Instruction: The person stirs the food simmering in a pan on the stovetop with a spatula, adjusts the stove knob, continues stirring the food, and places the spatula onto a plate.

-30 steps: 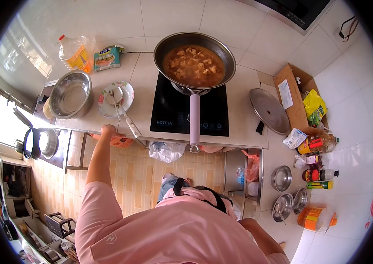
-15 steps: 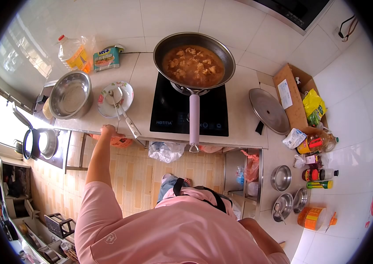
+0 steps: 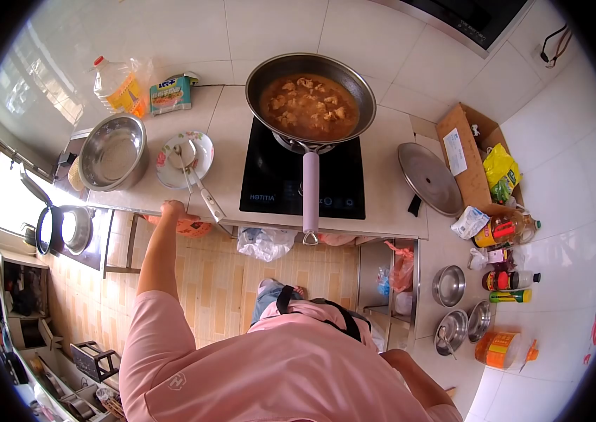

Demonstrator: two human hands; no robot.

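My left hand rests on the front edge of the white counter, fingers curled over the rim, holding nothing loose. Just right of it lies a spatula, its head resting on a small flowered plate. A wok full of orange-brown stew with meat pieces sits on the black induction cooker, its pale handle pointing toward me. My right hand is out of view; only the pink sleeve shows at the bottom right.
A steel bowl, an oil bottle and a green packet stand at the counter's left. A wok lid, a cardboard box, sauce bottles and small steel pots lie to the right. A rice cooker stands open lower left.
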